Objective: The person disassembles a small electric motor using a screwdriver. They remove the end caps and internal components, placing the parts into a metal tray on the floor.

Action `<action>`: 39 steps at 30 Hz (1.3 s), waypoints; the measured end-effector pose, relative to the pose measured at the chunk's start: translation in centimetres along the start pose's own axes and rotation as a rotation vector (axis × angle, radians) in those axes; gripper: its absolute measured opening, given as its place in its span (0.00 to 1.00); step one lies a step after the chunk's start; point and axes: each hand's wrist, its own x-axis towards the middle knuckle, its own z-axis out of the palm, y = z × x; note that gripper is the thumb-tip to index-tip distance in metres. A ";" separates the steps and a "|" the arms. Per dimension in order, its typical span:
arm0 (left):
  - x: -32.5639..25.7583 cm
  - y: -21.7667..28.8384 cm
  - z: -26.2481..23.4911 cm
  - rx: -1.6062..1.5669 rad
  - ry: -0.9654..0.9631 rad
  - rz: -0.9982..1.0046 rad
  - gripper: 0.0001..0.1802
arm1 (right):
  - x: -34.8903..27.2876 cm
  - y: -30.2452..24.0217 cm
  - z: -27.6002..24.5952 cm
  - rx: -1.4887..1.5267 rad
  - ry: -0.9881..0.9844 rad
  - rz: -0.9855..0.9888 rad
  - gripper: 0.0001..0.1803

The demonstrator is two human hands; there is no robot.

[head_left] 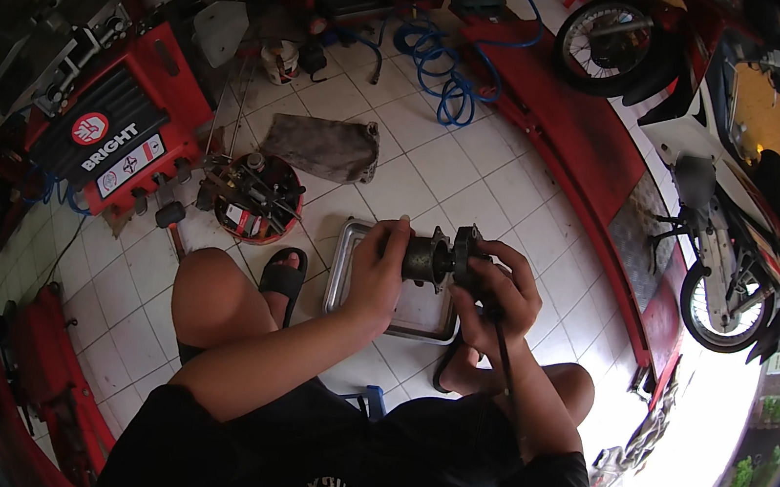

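My left hand (380,272) is wrapped round a grey metal cylinder (424,259) with a flanged rim, like a small motor housing. In my right hand (508,294) is a dark round end piece (465,249) with lugs on its edge, and a black cable (501,342) runs down from it past my wrist. A narrow dark shaft or neck (448,260) shows between the two parts; whether it joins them I cannot tell. Both parts are held above a shallow metal tray (336,281) on the floor, between my feet.
A round red-rimmed tub (294,221) of tools stands left of the tray. Beyond it lies a grey cloth (321,147). A hammer (171,217) and red machine (168,76) are at left. Coiled blue hose (455,104), a red lift ramp (569,154) and motorcycle (704,177) are farther off.
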 end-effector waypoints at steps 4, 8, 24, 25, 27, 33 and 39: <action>-0.2 0.4 0.4 -0.033 -0.002 -0.018 0.14 | -1.2 -0.2 0.5 0.192 0.059 0.243 0.18; -0.5 0.8 0.6 -0.183 -0.028 -0.216 0.14 | -0.5 -0.1 0.1 0.305 0.054 0.213 0.19; 0.8 0.1 0.8 -0.367 -0.151 -0.351 0.10 | 1.2 -0.8 -2.6 0.361 -0.051 0.299 0.20; 0.7 0.3 0.8 -0.346 -0.151 -0.323 0.10 | 1.2 -0.8 -3.0 0.337 -0.085 0.318 0.19; 0.4 0.6 0.7 -0.305 -0.153 -0.268 0.10 | 1.2 -0.5 -3.3 0.311 -0.101 0.310 0.18; 0.2 0.1 0.4 -0.236 -0.122 -0.293 0.12 | 0.8 -0.7 -2.8 0.213 -0.059 0.237 0.20; 0.9 -1.0 -0.3 -0.307 -0.188 -0.362 0.11 | 1.2 -0.8 -2.7 0.076 -0.063 0.130 0.22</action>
